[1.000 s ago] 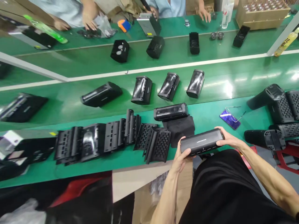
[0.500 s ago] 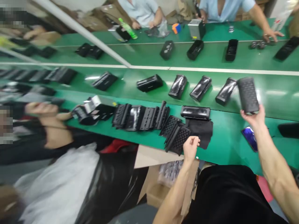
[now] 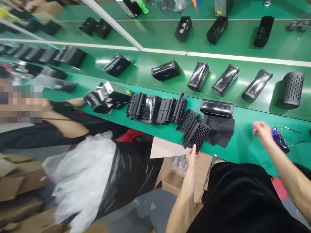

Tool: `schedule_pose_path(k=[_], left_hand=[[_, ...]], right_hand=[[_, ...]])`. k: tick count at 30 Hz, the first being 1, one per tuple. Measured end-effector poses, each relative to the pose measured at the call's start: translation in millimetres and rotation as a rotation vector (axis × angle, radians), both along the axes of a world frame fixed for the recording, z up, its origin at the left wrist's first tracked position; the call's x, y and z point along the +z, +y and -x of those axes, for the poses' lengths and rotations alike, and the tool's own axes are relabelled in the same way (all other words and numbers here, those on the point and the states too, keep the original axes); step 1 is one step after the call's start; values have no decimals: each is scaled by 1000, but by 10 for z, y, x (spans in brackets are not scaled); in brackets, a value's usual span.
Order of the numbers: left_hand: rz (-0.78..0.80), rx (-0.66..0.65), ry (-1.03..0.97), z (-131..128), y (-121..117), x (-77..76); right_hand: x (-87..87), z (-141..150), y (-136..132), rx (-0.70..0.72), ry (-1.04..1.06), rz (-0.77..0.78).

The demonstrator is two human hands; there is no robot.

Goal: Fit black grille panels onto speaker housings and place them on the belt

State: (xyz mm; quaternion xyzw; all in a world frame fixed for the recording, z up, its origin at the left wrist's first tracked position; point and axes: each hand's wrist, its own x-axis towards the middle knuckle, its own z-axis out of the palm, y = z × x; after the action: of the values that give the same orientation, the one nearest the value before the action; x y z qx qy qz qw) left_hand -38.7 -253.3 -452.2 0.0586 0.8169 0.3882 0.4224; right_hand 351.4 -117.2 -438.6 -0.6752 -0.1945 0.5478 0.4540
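Note:
My left hand (image 3: 193, 157) reaches up to the near corner of the front black grille panel (image 3: 197, 135), its fingertips closing on the panel's edge. That panel leans in a row of black plastic shells and grilles (image 3: 155, 108) along the table's near edge. My right hand (image 3: 261, 130) hovers over the green table, smeared by motion, fingers loosely spread and holding nothing. The black mesh-covered speaker (image 3: 291, 90) lies on the conveyor belt (image 3: 136, 81), far right of a line of wrapped speakers (image 3: 225, 79). One more speaker (image 3: 216, 108) rests on a black cloth (image 3: 222, 131).
Glasses and a blue phone (image 3: 282, 139) lie just right of my right hand. A person in black sits at my left, with a hand at a boxed unit (image 3: 109, 97). A white plastic bag (image 3: 82, 174) and cardboard boxes (image 3: 177, 181) stand below the table edge.
My right hand has set the mesh speaker on the belt, let go and drawn back toward me. My left hand has moved up to the front grille panel. The view swung left.

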Motion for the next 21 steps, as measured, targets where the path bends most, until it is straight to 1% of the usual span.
schedule_pose_path(k=[2,3,5,6,8,10,12,16,18,19,21], left_hand=[[-44,-3,-48,18,6,-75],[-67,-7,-67,35,3,-101],[-103,-17,-98,76,-22,-141],[-117,-24,-109,96,-41,-159],[-140,-43,-122,126,-83,-195],[-160,-61,-121,142,-111,-236],[-176,-74,-113,146,-114,-279],[-208,-92,-123,136,-81,-335],[-232,-99,-142,131,-83,-332],[-245,-103,-150,130,-92,-322],[-265,-111,-156,129,-123,-296]], right_hand=[[-5,615,-392,412,-146,5],[-8,885,-523,549,-231,-5],[-17,1307,-632,728,-427,-13],[-23,1455,-620,781,-535,2],[-37,1640,-519,856,-738,57],[-46,1710,-407,907,-863,94],[-38,1705,-359,934,-901,84],[61,1566,-472,928,-905,13],[141,1455,-565,852,-896,-111],[185,1396,-608,777,-886,-214],[281,1278,-675,582,-857,-445]])
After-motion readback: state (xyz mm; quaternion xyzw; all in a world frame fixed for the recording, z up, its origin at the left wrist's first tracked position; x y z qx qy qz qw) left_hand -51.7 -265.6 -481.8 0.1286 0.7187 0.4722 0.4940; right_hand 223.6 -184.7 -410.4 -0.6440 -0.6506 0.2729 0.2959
